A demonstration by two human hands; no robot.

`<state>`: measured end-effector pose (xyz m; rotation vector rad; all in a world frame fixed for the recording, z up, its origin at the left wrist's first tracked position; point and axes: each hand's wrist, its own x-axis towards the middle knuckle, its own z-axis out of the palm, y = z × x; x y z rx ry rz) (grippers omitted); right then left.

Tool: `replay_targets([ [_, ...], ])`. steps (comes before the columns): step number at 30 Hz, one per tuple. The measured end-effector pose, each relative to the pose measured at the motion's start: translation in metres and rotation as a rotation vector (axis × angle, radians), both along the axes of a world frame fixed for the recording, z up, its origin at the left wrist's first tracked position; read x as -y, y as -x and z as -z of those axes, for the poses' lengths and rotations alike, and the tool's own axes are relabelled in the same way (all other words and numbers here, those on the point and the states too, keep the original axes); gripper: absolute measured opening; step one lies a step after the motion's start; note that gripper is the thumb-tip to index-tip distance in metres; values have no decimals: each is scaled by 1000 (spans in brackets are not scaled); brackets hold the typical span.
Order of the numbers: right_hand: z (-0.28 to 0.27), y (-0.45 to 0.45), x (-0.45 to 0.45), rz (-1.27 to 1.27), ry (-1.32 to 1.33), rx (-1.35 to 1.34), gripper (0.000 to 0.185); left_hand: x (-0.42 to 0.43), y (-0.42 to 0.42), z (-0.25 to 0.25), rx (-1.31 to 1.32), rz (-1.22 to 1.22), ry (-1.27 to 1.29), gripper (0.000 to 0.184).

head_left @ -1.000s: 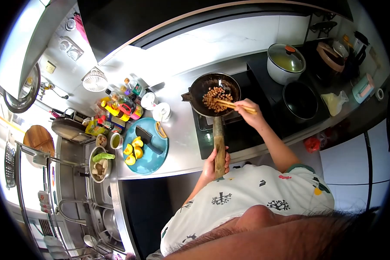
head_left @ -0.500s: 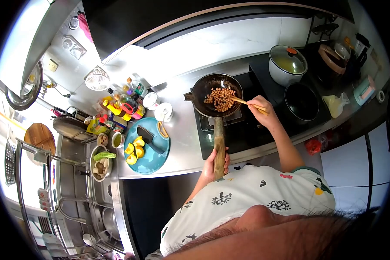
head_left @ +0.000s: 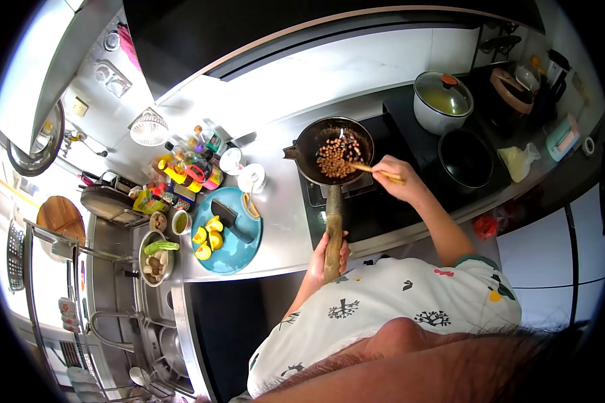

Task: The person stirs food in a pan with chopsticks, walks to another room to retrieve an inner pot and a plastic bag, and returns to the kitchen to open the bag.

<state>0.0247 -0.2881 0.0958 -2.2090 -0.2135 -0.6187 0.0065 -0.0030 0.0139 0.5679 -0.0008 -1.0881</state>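
My left hand (head_left: 328, 255) is wrapped round the wooden handle of a dark wok (head_left: 304, 168) over the hob. Inside the wok lies a heap of small round reddish-brown nuts or beans (head_left: 334, 158), which look like peanuts. My right hand (head_left: 395, 179) grips a slim wooden stirring utensil (head_left: 361, 167); its far end is among the brown pieces, so its exact kind is unclear. Left of the hob, a blue round board (head_left: 230, 258) carries a dark-bladed cleaver (head_left: 226, 213) and several yellow-orange pieces (head_left: 215, 240).
A lidded white pot (head_left: 442, 111) and a black pan (head_left: 465, 158) stand right of the wok. Several bottles (head_left: 193, 164) and white tubs (head_left: 251, 177) crowd the back left. At the sink sits a bowl of vegetables (head_left: 158, 258). A plastic bag (head_left: 519, 161) lies at the right.
The utensil's tip has moved left and down through the brown pieces, and more dark wok surface shows at the upper right. My right hand has shifted slightly left and down.
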Motion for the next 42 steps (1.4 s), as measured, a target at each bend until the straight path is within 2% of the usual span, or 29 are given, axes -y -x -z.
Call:
replay_targets([
  [3,9,-5,-17,-179,-104,42,11,3,3,2,8,5,3,56],
  [5,36,-23,-17,-140,-106,115,12,5,5,2,54,-54,-54,63],
  [8,23,-14,-6,-44,11,138,13,2,5,20,59,-80,20,70],
  [11,13,3,1,-102,-51,15,13,4,13,22,27,-194,-31,76],
  [12,9,6,2,-129,-49,46,15,2,12,28,20,-173,65,79],
  [15,6,6,1,-122,-12,101,15,3,18,38,6,-253,94,81],
  [17,27,-2,6,-133,11,86,18,4,23,42,54,-268,66,78],
  [19,37,-9,7,-148,61,160,15,3,25,61,5,-336,185,76],
  [21,40,-9,9,-141,80,112,18,-1,30,80,11,-352,185,72],
  [23,54,-10,9,-175,151,155,25,-7,39,107,-82,-395,162,70],
  [24,57,-7,9,-178,145,106,35,-11,45,124,-88,-378,152,65],
  [25,58,-8,8,-172,142,110,35,-7,49,126,-83,-372,149,65],
  [26,59,-7,7,-197,55,57,39,-4,54,129,-126,-335,152,64],
  [27,63,-5,4,-220,-35,2,42,-2,60,128,-170,-296,151,63],
  [28,68,-7,5,-247,-48,-9,57,2,61,121,-190,-245,160,60],
  [29,75,-6,4,-234,-55,-7,57,6,62,116,-189,-233,152,60],
  [32,63,5,2,-84,43,51,80,25,63,98,-252,-172,89,54],
  [35,70,21,4,-18,-3,79,74,41,63,96,-232,-100,120,53],
  [37,58,52,6,54,-48,-61,60,51,64,97,-238,-44,153,50],
  [39,52,96,12,60,-43,-95,52,63,68,82,-260,10,76,45],
  [41,58,143,21,48,-167,-284,31,73,73,94,-174,127,44,40],
  [42,68,167,32,105,-104,-218,23,79,75,96,-82,180,12,36],
])
